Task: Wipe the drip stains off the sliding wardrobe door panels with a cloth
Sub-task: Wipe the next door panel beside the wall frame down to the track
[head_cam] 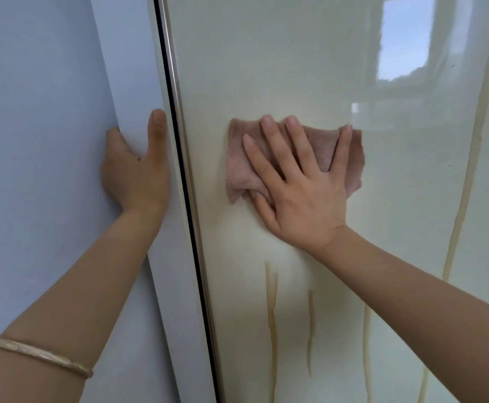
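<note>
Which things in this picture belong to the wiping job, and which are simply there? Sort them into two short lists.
Part of the job:
pink cloth
right hand, pressing the cloth flat
glossy door panel
brown drip stains
left hand, gripping the white side panel's edge

Simply there:
bracelet
window reflection
wall

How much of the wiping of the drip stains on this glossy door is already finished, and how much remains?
Done, it seems: the glossy cream door panel above the pink cloth shows no streaks.
In hand: the right hand presses the cloth flat on the panel; the left hand holds the white side panel's edge.
Left: brown drip streaks below the cloth and a long one to the right.
</note>
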{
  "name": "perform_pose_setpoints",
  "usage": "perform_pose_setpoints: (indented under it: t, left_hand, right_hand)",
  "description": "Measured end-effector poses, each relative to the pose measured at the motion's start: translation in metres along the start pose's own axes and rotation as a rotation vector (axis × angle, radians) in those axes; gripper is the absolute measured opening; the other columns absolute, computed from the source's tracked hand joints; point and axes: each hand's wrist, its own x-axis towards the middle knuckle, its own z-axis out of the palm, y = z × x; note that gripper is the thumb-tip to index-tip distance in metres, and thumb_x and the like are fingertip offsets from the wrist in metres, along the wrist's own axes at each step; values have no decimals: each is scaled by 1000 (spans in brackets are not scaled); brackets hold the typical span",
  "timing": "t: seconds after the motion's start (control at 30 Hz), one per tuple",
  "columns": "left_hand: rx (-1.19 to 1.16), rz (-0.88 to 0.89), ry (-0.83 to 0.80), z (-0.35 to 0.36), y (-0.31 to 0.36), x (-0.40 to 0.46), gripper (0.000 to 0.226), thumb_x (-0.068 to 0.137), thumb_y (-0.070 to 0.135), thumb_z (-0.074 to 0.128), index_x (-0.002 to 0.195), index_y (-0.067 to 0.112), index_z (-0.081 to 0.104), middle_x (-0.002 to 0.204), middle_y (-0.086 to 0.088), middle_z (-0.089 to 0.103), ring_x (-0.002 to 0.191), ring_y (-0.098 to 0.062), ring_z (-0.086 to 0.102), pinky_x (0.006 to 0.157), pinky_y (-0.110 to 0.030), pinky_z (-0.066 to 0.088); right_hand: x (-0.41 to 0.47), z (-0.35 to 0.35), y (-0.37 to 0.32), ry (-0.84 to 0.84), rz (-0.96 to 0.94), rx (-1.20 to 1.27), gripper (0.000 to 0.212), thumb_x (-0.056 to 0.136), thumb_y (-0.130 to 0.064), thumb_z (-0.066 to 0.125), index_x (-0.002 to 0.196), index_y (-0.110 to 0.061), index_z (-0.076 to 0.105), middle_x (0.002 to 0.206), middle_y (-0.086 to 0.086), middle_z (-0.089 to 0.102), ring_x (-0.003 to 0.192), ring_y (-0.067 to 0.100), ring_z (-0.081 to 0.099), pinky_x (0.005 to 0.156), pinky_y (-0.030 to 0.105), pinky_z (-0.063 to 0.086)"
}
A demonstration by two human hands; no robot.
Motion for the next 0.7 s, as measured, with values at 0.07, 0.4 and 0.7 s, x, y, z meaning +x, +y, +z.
perform_pose_setpoints:
  t: [0.07, 0.4, 0.7]
  left_hand:
    - [-22, 12, -12, -2, -6, -7, 44, 85, 61, 52, 92, 17, 49, 80, 13, 52, 77, -12, 48, 65, -25, 32]
    - [-90, -22, -122, -22, -83, -101, 67, 65, 74, 48, 96, 15, 51, 95, 7, 56, 86, -10, 52, 70, -24, 39]
    - [-101, -132, -121, -20, -105, -126, 64, 63, 77, 42, 88, 18, 49, 79, 19, 51, 78, -4, 51, 68, -20, 35]
  right_hand:
    - [-3, 1, -1, 12, 11, -11, 58, 93, -45, 44, 145, -20, 44, 152, 9, 38, 142, 29, 28, 106, 70, 3]
    - [-138, 3, -46, -124, -122, -20, 60, 92, -46, 38, 147, -21, 40, 156, 5, 27, 144, 27, 23, 109, 68, -3]
    - [-114, 3, -37, -86, -37, -4, 55, 98, -45, 34, 146, -21, 42, 153, 6, 35, 142, 25, 25, 109, 67, 1]
